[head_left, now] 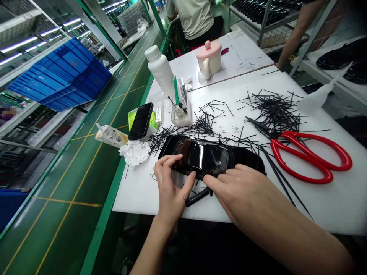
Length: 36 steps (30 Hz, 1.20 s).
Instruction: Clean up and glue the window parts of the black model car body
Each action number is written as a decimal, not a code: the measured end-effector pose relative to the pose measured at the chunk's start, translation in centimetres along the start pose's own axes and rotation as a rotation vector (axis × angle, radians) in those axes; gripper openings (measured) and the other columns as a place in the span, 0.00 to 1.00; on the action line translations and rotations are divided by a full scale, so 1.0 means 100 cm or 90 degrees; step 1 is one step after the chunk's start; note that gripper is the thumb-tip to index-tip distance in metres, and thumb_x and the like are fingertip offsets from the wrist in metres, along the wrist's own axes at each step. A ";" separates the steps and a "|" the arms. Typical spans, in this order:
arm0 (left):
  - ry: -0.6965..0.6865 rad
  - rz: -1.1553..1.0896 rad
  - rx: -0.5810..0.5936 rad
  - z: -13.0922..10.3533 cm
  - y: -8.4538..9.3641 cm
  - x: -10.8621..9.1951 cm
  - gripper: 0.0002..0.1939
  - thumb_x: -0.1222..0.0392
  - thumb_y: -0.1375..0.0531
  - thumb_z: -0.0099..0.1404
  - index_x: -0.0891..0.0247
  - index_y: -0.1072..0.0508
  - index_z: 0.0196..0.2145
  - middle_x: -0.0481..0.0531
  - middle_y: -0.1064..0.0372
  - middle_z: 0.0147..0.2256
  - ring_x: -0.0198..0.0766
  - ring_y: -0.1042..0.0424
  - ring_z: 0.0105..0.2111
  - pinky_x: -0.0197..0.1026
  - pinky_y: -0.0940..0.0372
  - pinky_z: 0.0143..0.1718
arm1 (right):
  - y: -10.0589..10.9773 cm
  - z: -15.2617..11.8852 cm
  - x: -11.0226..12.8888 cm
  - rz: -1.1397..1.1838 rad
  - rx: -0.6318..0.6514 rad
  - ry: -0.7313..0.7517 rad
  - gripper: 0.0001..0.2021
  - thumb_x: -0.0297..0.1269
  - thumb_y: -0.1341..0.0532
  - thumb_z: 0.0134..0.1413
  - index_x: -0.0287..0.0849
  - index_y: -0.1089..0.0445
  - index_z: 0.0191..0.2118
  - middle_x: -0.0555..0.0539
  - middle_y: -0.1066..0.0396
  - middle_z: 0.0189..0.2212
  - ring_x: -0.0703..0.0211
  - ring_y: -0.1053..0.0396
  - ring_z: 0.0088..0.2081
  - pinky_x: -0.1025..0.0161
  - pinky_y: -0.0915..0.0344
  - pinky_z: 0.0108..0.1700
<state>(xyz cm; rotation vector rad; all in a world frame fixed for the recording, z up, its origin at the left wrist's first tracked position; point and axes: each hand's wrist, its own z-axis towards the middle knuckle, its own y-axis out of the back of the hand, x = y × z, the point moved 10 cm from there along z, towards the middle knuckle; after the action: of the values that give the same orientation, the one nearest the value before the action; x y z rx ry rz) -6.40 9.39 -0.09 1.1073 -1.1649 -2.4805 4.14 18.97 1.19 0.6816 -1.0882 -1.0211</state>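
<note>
A glossy black model car body (203, 154) lies on the white tabletop, its length running left to right. My left hand (169, 183) is at its near left side, fingers bent onto the body and thumb against the near edge. My right hand (237, 187) rests along the near right edge, its fingers curled against the body; what they pinch, if anything, is hidden. A loose black curved part (197, 196) lies on the table just below the body, between my hands. Red-handled scissors (304, 156) lie partly open to the right, beside long black strips (282, 179).
Short black strips (272, 107) are heaped behind the car and scissors. Farther back stand a white bottle (162, 70), a pink-lidded mug (209, 63) and a tool holder (181, 116). A phone (141, 120), carton (113, 135) and crumpled tissue (135, 153) are left. Two people are beyond.
</note>
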 end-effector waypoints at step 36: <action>-0.293 0.046 -0.050 -0.009 0.014 -0.044 0.19 0.75 0.39 0.63 0.59 0.30 0.49 0.50 0.22 0.37 0.39 0.31 0.36 0.42 0.33 0.41 | 0.016 -0.004 0.002 0.415 -0.106 -0.114 0.08 0.25 0.45 0.64 0.44 0.33 0.38 0.51 0.29 0.32 0.63 0.30 0.34 0.67 0.35 0.37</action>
<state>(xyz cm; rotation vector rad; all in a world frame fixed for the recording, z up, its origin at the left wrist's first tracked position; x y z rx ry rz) -2.84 9.89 2.94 0.4713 -1.1708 -2.7786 5.07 19.39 2.48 0.0765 -1.2494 -0.5984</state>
